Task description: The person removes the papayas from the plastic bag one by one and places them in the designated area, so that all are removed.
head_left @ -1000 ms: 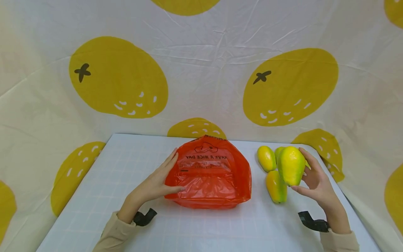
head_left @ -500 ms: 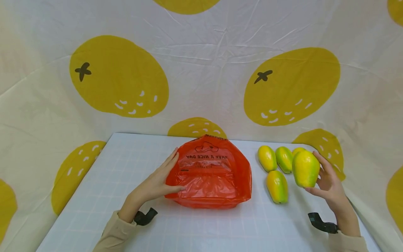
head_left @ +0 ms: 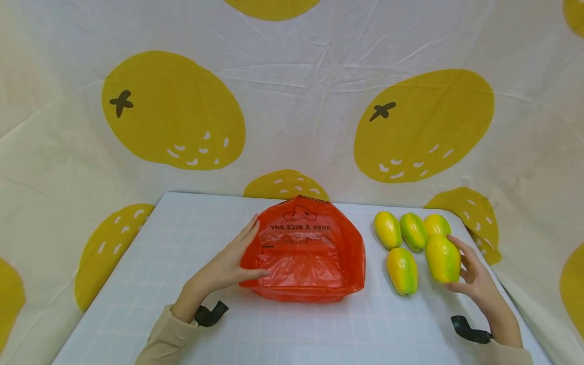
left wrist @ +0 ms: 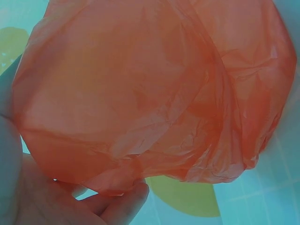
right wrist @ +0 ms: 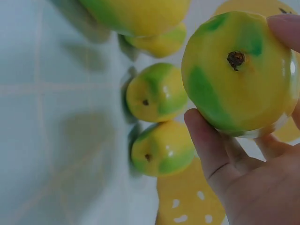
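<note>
My right hand (head_left: 479, 284) grips a yellow-green mango (head_left: 442, 259) between thumb and fingers, at the right side of the table. In the right wrist view, the fruit's dark stem scar faces the camera, and fingers (right wrist: 206, 145) press against its side. Several similar mangoes, such as the one at the near left (head_left: 402, 271), lie close by on the table. A red plastic bag (head_left: 301, 263) stands with its mouth spread toward me. Against its left side, my left hand (head_left: 223, 266) rests with fingers and thumb extended, the thumb reaching over the near edge.
Underneath everything is a white table (head_left: 319, 334) with faint grid lines. A pale cloth (head_left: 301, 121) printed with big yellow fruit hangs behind and along both sides. Black wrist mounts show on the left (head_left: 211, 313) and right (head_left: 470, 332) arms.
With the mango in its grip, my right hand has moved right, then lower and nearer the table. Mangoes behind it are more visible. The left hand and bag stay put.
</note>
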A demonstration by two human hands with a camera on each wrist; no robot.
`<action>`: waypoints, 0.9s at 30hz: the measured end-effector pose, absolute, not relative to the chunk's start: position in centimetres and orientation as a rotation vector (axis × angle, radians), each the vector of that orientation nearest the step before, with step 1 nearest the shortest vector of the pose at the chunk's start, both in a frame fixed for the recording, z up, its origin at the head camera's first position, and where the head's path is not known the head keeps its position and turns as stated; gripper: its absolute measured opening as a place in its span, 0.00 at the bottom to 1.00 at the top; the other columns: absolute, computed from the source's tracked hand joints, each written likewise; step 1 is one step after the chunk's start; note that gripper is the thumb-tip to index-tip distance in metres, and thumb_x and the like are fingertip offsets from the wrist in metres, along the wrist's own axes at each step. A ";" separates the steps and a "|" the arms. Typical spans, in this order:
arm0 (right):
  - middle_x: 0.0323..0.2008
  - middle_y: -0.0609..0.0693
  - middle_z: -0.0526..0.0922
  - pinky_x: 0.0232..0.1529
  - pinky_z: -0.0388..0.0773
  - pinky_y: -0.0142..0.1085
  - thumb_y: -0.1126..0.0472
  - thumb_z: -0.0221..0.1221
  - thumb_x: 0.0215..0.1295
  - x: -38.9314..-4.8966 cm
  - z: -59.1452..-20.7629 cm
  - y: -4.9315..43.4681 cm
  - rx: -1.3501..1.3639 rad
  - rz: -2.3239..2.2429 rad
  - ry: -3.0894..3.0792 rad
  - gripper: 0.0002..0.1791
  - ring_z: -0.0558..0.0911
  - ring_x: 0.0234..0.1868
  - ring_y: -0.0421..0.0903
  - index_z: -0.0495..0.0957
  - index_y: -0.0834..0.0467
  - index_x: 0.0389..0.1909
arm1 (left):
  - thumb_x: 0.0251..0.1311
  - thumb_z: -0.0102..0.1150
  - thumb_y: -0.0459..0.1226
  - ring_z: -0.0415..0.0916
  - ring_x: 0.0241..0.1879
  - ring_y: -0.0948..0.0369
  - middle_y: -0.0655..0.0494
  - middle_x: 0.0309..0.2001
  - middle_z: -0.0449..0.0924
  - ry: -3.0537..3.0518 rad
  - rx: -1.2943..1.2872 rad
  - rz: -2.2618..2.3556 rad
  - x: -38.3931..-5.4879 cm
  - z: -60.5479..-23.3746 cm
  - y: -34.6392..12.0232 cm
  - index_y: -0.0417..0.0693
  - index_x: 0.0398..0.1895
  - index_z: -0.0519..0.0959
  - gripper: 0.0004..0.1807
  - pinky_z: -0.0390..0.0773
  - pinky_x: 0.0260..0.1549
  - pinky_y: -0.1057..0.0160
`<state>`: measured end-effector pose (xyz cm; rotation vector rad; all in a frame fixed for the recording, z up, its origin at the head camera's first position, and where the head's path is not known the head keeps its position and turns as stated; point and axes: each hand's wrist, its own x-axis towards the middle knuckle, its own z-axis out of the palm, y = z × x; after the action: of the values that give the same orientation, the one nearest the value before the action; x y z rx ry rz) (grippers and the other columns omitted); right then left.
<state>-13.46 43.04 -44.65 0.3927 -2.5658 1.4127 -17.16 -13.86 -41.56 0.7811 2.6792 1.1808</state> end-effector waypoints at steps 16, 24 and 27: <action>0.67 0.45 0.56 0.39 0.70 0.25 0.74 0.69 0.38 -13.7 -48.0 43.7 0.198 1.171 -2.815 0.60 0.61 0.52 0.32 0.54 0.53 0.77 | 0.52 0.70 0.59 0.40 0.77 0.49 0.62 0.80 0.30 2.677 0.772 1.181 -16.9 -41.3 -13.8 0.48 0.81 0.40 0.64 0.59 0.66 0.38; 0.70 0.60 0.53 0.41 0.69 0.36 0.69 0.69 0.38 -14.0 -48.2 43.4 0.127 1.186 -2.901 0.61 0.60 0.58 0.55 0.51 0.52 0.78 | 0.52 0.70 0.59 0.40 0.77 0.48 0.60 0.80 0.30 2.683 0.770 1.173 -16.9 -41.3 -13.8 0.48 0.81 0.40 0.63 0.59 0.66 0.37; 0.70 0.63 0.52 0.40 0.70 0.39 0.68 0.68 0.39 -14.1 -48.3 43.3 0.111 1.190 -2.929 0.61 0.59 0.57 0.58 0.50 0.52 0.78 | 0.52 0.70 0.59 0.40 0.77 0.48 0.60 0.80 0.31 2.682 0.769 1.176 -16.9 -41.2 -13.8 0.48 0.81 0.40 0.63 0.59 0.66 0.37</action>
<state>-14.08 43.27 -48.29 0.1110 -2.9293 1.1903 -16.91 -13.78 -41.25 0.7691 2.6816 1.1763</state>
